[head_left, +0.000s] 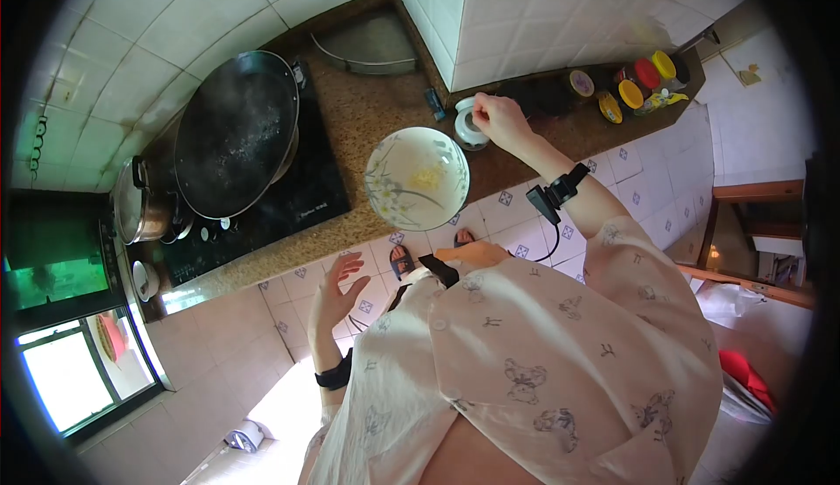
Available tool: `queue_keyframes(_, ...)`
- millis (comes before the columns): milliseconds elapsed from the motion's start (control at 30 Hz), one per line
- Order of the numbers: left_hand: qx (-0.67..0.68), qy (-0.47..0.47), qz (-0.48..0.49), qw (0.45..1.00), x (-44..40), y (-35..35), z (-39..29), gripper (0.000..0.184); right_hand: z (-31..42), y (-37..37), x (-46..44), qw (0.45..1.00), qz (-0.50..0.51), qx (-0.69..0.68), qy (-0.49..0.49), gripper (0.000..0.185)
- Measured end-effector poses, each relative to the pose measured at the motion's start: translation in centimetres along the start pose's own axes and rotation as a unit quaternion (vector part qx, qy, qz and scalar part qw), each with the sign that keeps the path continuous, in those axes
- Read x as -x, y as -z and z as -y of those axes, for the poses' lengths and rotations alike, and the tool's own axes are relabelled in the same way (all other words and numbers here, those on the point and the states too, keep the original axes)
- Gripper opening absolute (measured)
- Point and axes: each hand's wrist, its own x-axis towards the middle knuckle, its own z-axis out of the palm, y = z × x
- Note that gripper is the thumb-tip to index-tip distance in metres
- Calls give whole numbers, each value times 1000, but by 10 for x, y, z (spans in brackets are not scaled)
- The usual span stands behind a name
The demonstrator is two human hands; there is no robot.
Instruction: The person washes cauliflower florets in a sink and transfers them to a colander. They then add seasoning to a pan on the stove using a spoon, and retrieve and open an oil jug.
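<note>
My right hand is at the mouth of a small white jar on the counter, its fingers drawn together. What they pinch, if anything, is hidden. Close beside the jar stands a white bowl with a floral pattern, holding some pale yellow bits. My left hand hangs in front of the counter edge, fingers apart and holding nothing. A large dark wok sits on the black cooktop, with a light haze over it.
A pot stands left of the wok, and a small white bowl sits at the counter's left end. Several jars with yellow and red lids line the right end. Tiled walls back the counter.
</note>
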Motion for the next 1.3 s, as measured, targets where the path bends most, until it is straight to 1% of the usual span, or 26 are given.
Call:
queue_keyframes(67, -1, 11, -1, 1000, 4, -3, -3, 45, 1, 0, -3, 1000, 13, -14, 15, 9)
queue_keyframes(133, 4, 13, -3, 1000, 6, -6, -2, 45, 1, 0, -5, 996, 47, -73, 26, 9)
queue_keyframes(267, 9, 6, -17, 1000, 5, -8, 2, 46, -13, 2, -4, 994, 74, -81, 10, 9)
queue_keyframes(333, 8, -1, -19, 1000, 4, -7, 5, 46, -25, 1, -2, 968, 109, -212, -81, 10)
queue_keyframes(367, 5, -8, -21, 1000, 3, -7, 7, 46, -25, 5, -1, 968, 108, -209, -83, 10)
queue_keyframes(433, 6, -8, -20, 1000, 2, -5, 9, 46, -24, 15, 2, 928, 119, -304, -178, 11)
queue_keyframes(467, 6, -6, -20, 1000, 2, -5, 10, 46, -23, 19, 4, 929, 117, -302, -179, 11)
queue_keyframes(533, 3, -4, -17, 1000, 1, -3, 9, 46, -20, 28, 10, 907, 73, -328, -251, 11)
queue_keyframes(567, 0, 1, -16, 1000, 1, -3, 8, 46, -20, 30, 13, 907, 71, -328, -253, 11)
queue_keyframes(633, -4, -1, -12, 1000, 1, -2, 11, 46, -20, 35, 20, 865, 31, -393, -310, 10)
queue_keyframes(667, -9, -2, -10, 1000, 0, -1, 11, 46, -21, 37, 23, 865, 29, -393, -311, 10)
queue_keyframes(733, -12, -3, -6, 1000, -1, 0, 9, 46, -23, 41, 29, 821, -5, -447, -356, 7)
queue_keyframes(867, -11, -3, -4, 1000, -4, 3, 9, 46, -21, 54, 39, 817, -21, -453, -356, 6)
queue_keyframes(933, -13, -5, -2, 1000, -5, 6, 8, 46, -18, 62, 40, 828, -43, -452, -330, 7)
queue_keyframes(1067, -11, 4, -6, 1000, -5, 12, 6, 46, 19, 84, 28, 840, -45, -443, -312, 8)
queue_keyframes(1200, 3, -9, -39, 999, 1, 21, 21, 46, 80, 89, -5, 840, 10, -472, -269, 10)
queue_keyframes(1300, -11, -11, -63, 998, 10, 29, 28, 45, 134, 75, -44, 832, 72, -496, -237, 11)
